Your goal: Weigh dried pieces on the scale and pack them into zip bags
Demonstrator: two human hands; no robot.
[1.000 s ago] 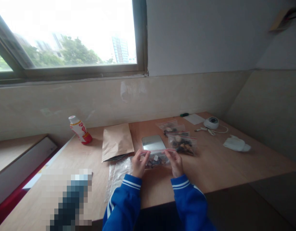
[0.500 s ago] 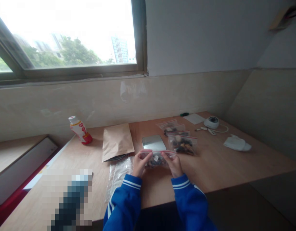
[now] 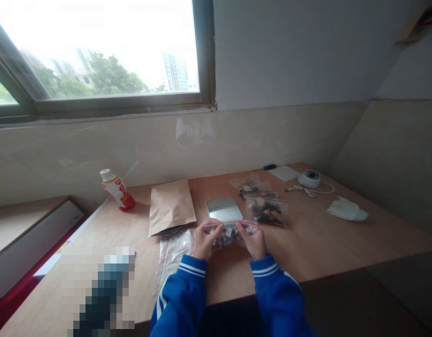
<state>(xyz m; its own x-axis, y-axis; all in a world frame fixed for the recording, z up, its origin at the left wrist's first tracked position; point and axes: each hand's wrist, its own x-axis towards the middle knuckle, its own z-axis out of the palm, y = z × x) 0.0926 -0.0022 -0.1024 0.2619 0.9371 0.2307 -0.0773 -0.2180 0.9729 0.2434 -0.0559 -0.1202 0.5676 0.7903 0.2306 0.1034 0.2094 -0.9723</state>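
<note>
our left hand point(image 3: 206, 239) and right hand point(image 3: 254, 241) pinch the red-lined top edge of a zip bag point(image 3: 230, 236) between fingers and thumbs, one hand at each end. the bag, holding dark mixed pieces and a small white label, hangs between the hands, low over the wooden tabletop point(image 3: 324, 243); we cannot tell whether it touches. blue sleeves point(image 3: 182, 295) with white stripes reach in from below. just beyond the bag lies a flat silver scale point(image 3: 224, 208), with more zip bags point(image 3: 267, 210) to its right. a clear plastic bag point(image 3: 175, 255) lies beside our left hand, below a kraft paper pouch point(image 3: 171, 208). farther left stands a red-and-white bottle point(image 3: 116, 189).
</note>
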